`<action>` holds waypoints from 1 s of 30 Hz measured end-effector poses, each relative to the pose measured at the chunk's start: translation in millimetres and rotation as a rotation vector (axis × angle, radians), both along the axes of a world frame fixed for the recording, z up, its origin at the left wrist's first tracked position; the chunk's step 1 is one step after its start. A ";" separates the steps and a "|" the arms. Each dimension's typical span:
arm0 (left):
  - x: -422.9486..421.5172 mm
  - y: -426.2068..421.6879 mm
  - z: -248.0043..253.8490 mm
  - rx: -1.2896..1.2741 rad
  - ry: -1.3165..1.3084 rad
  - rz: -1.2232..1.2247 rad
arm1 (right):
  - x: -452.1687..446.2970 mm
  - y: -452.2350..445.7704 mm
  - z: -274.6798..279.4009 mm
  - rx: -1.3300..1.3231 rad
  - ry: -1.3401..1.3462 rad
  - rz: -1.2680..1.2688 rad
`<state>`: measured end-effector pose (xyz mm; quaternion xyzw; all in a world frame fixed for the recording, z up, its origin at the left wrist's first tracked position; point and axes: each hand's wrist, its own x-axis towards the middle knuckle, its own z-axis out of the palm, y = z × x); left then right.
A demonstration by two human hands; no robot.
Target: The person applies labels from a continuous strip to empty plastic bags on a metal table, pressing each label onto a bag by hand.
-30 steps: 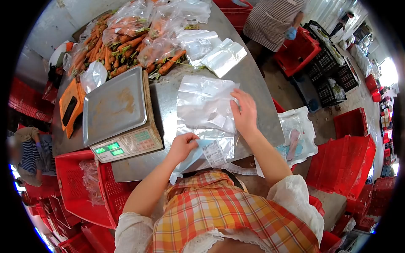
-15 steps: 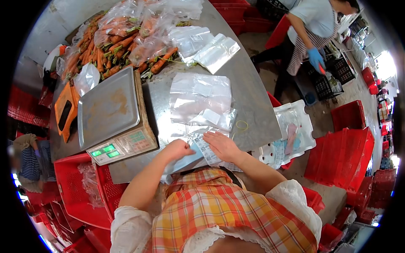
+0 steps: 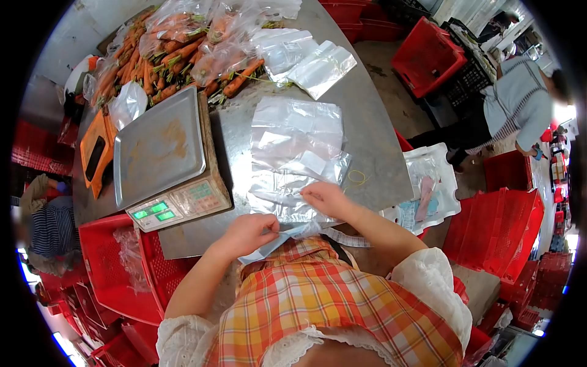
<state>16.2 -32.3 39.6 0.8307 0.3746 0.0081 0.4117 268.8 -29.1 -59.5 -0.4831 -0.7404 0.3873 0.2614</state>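
Note:
Clear plastic bags [image 3: 296,137] lie flat in a stack on the metal table. Over the front edge of the stack is my right hand [image 3: 325,199], its fingers bent together; whether it holds anything small is too unclear to tell. My left hand [image 3: 249,234], to the left and nearer my body, pinches a pale blue label strip [image 3: 284,239] at the table's front edge. A printed white part of the strip [image 3: 347,237] trails right, below my right wrist. A thin yellow band [image 3: 358,178] lies right of the bags.
A scale [image 3: 160,147] stands left beside an orange object [image 3: 96,153]. Carrots [image 3: 165,67], partly bagged, are heaped at the back near more folded bags [image 3: 322,68]. Red crates [image 3: 113,269] flank the table; a white tray [image 3: 431,183] sits right. A person [image 3: 513,101] bends at far right.
My right hand has come from the upper right of the bags to their front edge. The printed label has shifted down towards my apron. The person behind has moved right.

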 end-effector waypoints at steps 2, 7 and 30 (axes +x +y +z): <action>6.6 -0.5 1.7 -0.112 -0.040 0.181 | 2.7 9.2 10.9 -0.183 0.067 -0.092; 20.9 24.6 -33.9 -0.092 -0.036 0.436 | 18.2 41.8 33.2 0.233 0.232 -0.737; -10.6 -6.4 -5.8 -0.338 -0.079 0.049 | -5.5 0.2 -16.5 0.231 -0.090 0.112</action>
